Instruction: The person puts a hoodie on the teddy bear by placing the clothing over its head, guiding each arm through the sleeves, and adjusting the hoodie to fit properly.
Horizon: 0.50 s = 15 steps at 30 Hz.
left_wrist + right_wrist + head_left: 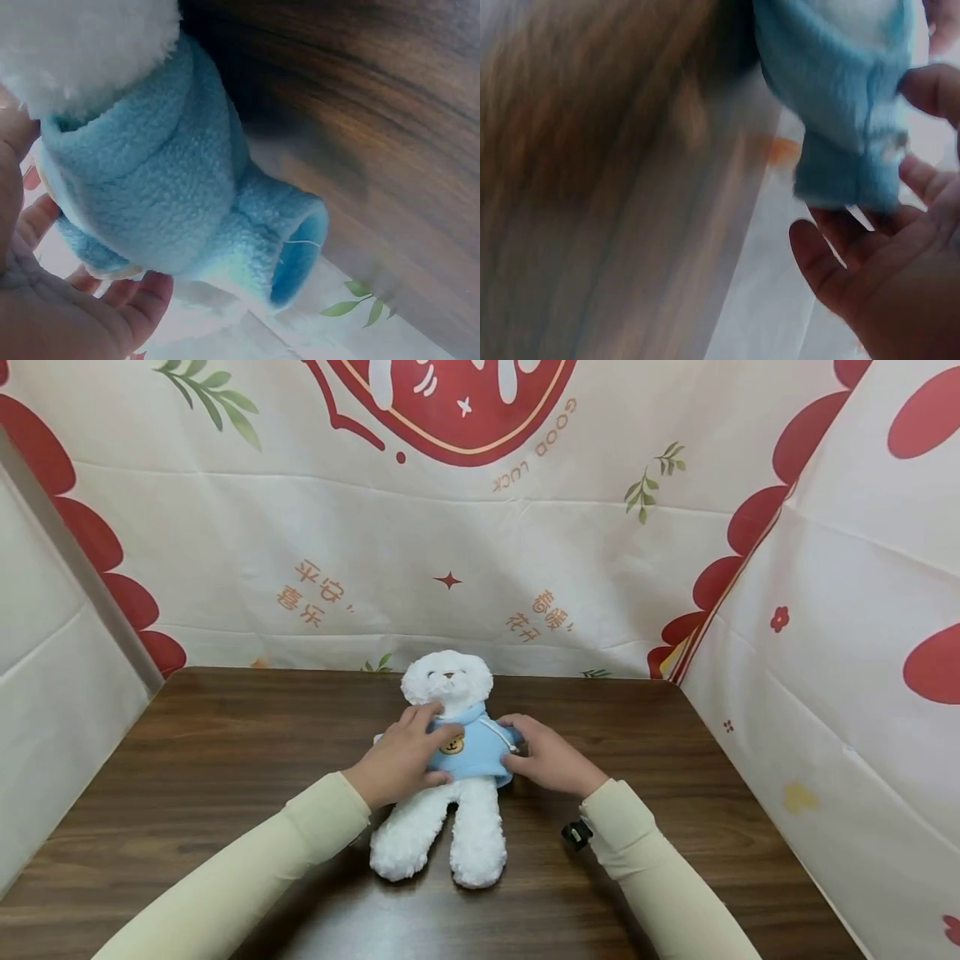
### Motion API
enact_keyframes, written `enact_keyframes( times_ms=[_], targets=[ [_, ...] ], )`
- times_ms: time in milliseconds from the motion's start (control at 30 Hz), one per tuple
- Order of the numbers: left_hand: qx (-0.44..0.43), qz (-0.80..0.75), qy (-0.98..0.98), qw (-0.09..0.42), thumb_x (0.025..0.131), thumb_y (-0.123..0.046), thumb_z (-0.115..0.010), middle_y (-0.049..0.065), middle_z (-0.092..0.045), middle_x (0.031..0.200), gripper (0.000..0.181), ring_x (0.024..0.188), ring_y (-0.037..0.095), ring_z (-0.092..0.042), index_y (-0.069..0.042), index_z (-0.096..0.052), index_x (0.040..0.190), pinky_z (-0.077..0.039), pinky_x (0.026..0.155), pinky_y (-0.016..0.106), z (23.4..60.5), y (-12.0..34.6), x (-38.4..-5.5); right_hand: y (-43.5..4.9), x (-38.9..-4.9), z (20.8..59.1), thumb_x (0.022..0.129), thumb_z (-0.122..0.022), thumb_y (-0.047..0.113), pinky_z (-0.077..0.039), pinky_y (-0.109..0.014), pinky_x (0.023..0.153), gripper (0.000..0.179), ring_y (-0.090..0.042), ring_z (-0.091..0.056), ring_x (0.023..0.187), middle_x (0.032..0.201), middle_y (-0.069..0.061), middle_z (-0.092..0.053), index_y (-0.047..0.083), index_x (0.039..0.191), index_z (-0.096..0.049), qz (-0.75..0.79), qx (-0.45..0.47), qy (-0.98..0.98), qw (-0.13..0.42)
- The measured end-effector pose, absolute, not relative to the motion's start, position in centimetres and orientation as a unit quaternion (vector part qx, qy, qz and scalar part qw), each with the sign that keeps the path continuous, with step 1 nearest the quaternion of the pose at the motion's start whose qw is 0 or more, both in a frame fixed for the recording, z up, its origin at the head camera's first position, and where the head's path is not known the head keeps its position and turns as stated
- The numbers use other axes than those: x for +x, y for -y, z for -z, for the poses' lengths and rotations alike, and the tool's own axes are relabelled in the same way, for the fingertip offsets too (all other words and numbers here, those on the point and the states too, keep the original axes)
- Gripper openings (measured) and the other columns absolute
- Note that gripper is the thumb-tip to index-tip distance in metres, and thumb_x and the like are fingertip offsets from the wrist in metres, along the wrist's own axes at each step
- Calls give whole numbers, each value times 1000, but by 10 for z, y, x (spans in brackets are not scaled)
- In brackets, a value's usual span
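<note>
A white plush bear [480,843] lies face up on the wooden table, legs toward the person. It wears a light blue hoodie [480,760] with a small bear-face patch [452,744] and a white drawstring. Spread over the chest is the left hand [401,756], its fingers lying across the hoodie's front. In the left wrist view, the hollow opening of a blue sleeve [259,240] shows. The right hand [551,756] rests at the opposite side, thumb near the hem. Its relaxed fingers touch the sleeve end [844,176] in the right wrist view.
The brown wooden table [247,735] ends at a printed white cloth [420,543] hung behind it. Another cloth panel [847,735] borders the right side. A small black device [576,834] sits at the right wrist, by the cream sleeve [637,852].
</note>
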State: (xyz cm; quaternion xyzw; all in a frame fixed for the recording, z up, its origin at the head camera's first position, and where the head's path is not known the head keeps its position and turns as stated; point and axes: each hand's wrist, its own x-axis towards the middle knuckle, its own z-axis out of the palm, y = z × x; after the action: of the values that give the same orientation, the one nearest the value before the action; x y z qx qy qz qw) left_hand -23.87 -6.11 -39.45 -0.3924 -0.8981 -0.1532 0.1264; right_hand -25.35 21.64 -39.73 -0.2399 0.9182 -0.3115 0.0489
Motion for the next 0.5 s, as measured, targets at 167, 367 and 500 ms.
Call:
enact_keyframes(
  times_ms=[167,367,500],
  targets=[
    [-394,147,898,126,86,-41,-78,18,-42,137,63,120,35,-47,-16,-54,138,-49,86,48,400,63,-240,-205,-253,400,92,-72,20,-46,-40,94,57,-20,-55,111,130,-8,-56,5,140,-47,266,-257,-929,30],
    [-397,148,897,125,86,-42,-77,17,-41,138,63,120,34,-46,-17,-53,138,-49,84,49,406,64,-242,-189,-252,407,88,-72,23,-46,-42,82,50,-23,-55,96,112,-8,-62,4,130,-52,151,-276,-949,-36],
    [-398,157,896,118,87,-38,-77,18,-39,140,61,124,35,-43,-16,-53,138,-47,87,51,406,63,-241,-181,-251,410,88,-68,21,-40,-43,71,22,-20,-43,71,74,1,-47,13,97,-50,83,-277,-951,-107]
  ],
)
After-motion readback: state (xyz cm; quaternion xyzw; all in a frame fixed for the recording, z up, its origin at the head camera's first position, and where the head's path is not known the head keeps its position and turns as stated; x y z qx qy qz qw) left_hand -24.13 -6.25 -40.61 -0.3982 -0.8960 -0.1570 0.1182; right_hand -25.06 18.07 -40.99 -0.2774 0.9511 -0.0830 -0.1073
